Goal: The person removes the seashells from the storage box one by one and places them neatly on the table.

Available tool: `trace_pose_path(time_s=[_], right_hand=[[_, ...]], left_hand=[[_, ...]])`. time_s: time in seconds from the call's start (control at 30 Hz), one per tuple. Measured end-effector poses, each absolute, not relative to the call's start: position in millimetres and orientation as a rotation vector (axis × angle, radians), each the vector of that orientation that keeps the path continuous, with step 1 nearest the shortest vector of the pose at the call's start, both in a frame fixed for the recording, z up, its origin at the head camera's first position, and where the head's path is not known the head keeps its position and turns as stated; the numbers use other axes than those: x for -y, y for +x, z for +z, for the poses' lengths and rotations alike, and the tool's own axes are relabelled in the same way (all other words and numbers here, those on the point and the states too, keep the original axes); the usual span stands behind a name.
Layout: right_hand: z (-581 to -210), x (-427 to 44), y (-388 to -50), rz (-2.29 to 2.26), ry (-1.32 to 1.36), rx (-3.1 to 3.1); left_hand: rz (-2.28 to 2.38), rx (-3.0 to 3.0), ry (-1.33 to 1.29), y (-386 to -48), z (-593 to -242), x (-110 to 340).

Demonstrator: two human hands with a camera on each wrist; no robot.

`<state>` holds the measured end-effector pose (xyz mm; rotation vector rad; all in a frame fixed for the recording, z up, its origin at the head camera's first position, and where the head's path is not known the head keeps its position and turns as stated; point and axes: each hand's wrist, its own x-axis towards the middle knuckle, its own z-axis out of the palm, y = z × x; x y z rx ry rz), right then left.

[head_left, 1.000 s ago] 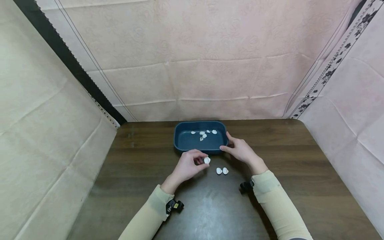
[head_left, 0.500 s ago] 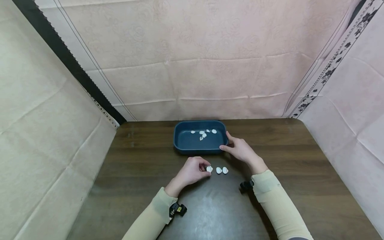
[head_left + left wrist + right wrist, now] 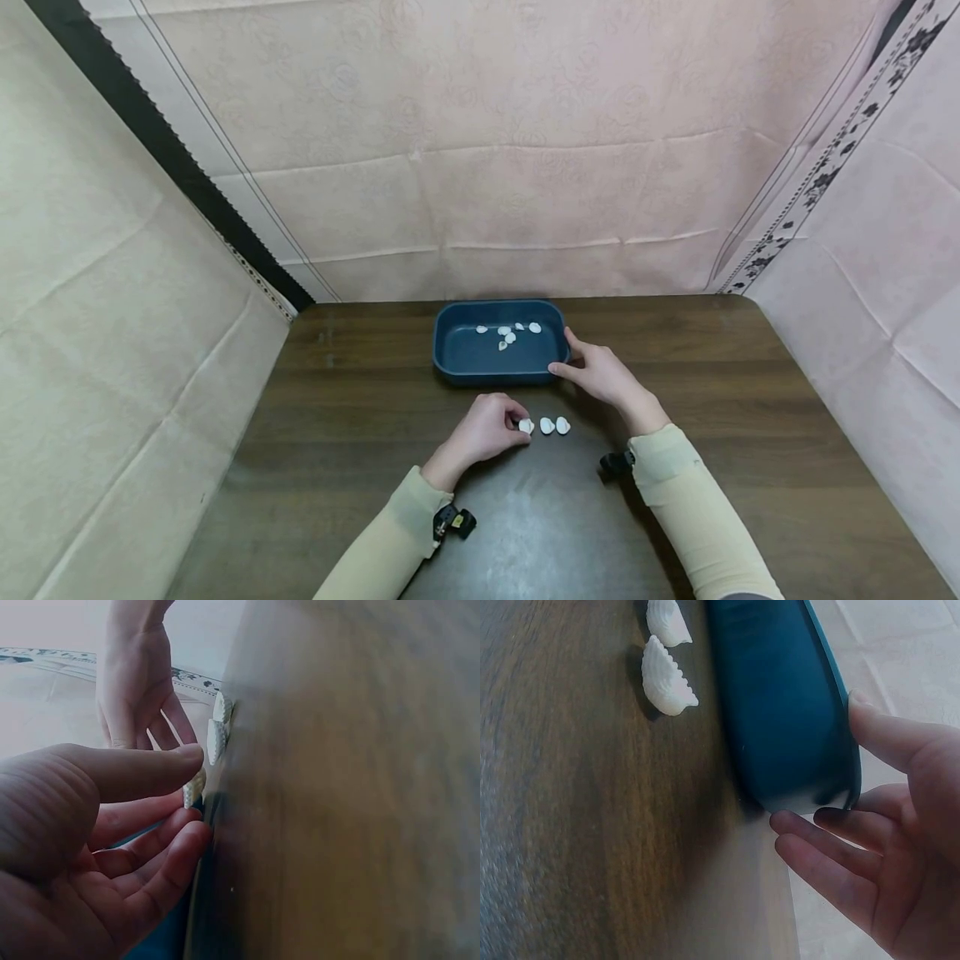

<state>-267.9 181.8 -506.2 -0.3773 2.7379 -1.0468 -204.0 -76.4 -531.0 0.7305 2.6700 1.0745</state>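
Low over the table, my left hand (image 3: 491, 429) pinches a white ribbed seashell (image 3: 194, 789) between thumb and fingertips. In the head view this shell is just left of two other seashells (image 3: 555, 426) lying side by side on the wood. My right hand (image 3: 600, 379) holds the near right corner of a dark blue tray (image 3: 487, 379), thumb along the side and fingers around the end. Inside the tray lie several small white shells (image 3: 510, 337). The right wrist view shows the ribbed edge of a loose shell (image 3: 664, 679) close to the tray.
The brown wooden table (image 3: 360, 433) extends to both sides and toward me. Pale cloth (image 3: 510, 200) hangs behind its far edge, with more cloth at left and right. The tray stands near that far edge.
My left hand has moved toward me and slightly right, bringing the seashell from in front of the tray down beside the other two. My right hand stays at the tray corner.
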Motion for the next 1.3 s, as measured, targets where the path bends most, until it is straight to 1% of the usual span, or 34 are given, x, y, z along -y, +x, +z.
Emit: trace_pose_path(time_s=[1.3], right_hand=[[-502, -181, -265, -1.049, -0.357, -2.722]], left_hand=[[1.012, -2.708, 0.673, -207, -530, 64]])
